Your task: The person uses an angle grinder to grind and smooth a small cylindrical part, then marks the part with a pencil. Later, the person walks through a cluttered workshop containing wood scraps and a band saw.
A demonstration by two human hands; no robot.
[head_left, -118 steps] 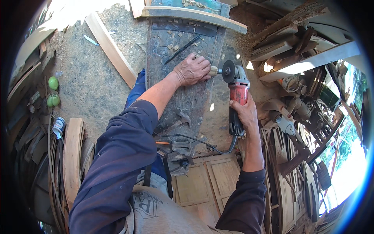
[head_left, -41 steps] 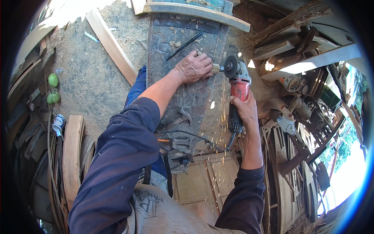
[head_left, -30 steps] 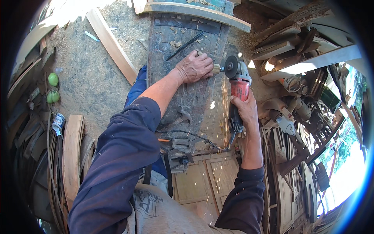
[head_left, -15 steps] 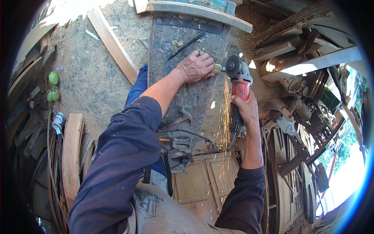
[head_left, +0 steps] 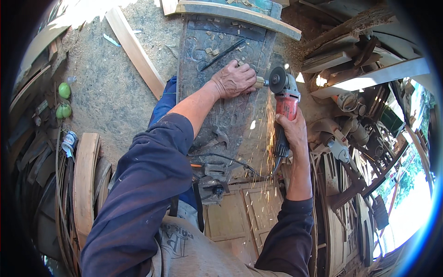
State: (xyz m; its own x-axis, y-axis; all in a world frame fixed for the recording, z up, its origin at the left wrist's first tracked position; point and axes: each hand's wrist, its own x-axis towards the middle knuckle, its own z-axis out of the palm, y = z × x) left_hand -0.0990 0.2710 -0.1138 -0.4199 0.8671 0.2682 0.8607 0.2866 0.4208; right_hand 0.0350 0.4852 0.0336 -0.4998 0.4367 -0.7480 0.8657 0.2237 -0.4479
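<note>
My left hand (head_left: 233,81) is closed around a short tool with a pale wooden handle (head_left: 260,82); its metal end meets the dark disc (head_left: 277,79) of an angle grinder. My right hand (head_left: 293,127) grips the grinder's red and black body (head_left: 286,107), disc uppermost. Orange sparks (head_left: 270,129) stream down from the disc toward my body. Under my left hand is a worn dark plank (head_left: 212,115), with a black rod (head_left: 223,55) and small wood chips (head_left: 209,50) lying above the hand. A black cord (head_left: 230,158) crosses the plank's lower part.
A curved board (head_left: 240,15) lies across the plank's far end. A loose plank (head_left: 134,53) rests on the ground at left. Stacked curved wood (head_left: 85,184), green round objects (head_left: 63,111) and piled timber (head_left: 337,60) line the sides. A panelled wooden piece (head_left: 224,212) lies below.
Sparks, absent at first, now fly from the disc and have grown denser. Both hands and the grinder keep their grips, having moved only slightly right in view along with the surroundings.
</note>
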